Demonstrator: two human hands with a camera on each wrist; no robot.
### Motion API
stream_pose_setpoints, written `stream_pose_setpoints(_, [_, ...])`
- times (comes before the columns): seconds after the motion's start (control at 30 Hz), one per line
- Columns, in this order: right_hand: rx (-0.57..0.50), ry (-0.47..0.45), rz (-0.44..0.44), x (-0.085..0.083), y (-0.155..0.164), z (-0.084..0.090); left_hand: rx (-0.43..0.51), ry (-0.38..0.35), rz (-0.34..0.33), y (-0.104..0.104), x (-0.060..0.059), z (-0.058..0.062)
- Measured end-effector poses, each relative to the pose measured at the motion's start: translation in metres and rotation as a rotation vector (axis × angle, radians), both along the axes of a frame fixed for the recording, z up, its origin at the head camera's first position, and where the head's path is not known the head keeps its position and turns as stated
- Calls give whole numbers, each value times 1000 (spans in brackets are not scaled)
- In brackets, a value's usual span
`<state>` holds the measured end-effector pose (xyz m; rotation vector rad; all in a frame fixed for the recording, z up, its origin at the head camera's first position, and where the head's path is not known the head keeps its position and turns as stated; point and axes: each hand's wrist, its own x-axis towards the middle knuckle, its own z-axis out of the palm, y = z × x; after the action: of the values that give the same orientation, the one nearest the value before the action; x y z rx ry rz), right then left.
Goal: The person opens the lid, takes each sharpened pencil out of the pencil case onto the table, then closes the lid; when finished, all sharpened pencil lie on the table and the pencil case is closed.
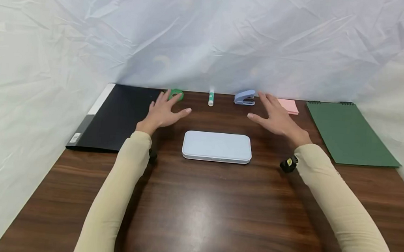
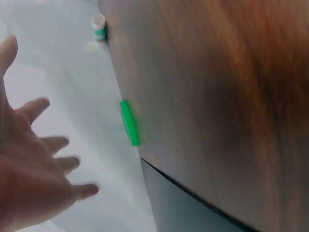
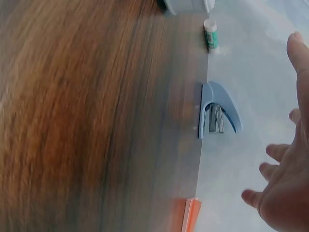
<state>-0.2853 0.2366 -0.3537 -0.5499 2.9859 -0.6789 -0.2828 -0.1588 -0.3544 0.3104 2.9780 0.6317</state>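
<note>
We see a dark wooden table [image 1: 217, 206] from above, backed by a crinkled white sheet [image 1: 209, 35]. At its far left lies a black folder [image 1: 117, 117], and at the far right a green spiral notebook [image 1: 349, 133]. In the middle, just before us, lies a closed pale blue case [image 1: 217, 146], flat on the wood.

Our two arms in beige sleeves reach forward on either side of the case. Our left hand [image 1: 162, 111] hovers with fingers spread and straight, holding nothing, its fingertips just short of a green tape roll [image 1: 176, 94] at the table's back edge. Our right hand [image 1: 277, 116] is likewise spread open and empty, its fingers beside a light blue stapler [image 1: 245, 97], with a pink pad of sticky notes [image 1: 289, 106] partly hidden behind it.

Between the tape roll and the stapler lies a small white and green glue stick [image 1: 211, 98]. Neither hand touches the case, which lies between and slightly nearer than both wrists.
</note>
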Motion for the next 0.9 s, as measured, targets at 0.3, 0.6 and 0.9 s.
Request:
stream_pose_setpoints(0.3, [-42,-62,204,17,-16,-1,95,-154,-272,18,23,-1])
stream_pose_setpoints(0.6, [-30,-76,420,43,-37,-6,52,-249,-423,36,42,-9])
stream_pose_setpoints(0.9, [-12,-146,438,59,-41,-11,-33,-266,-485,51,49,-13])
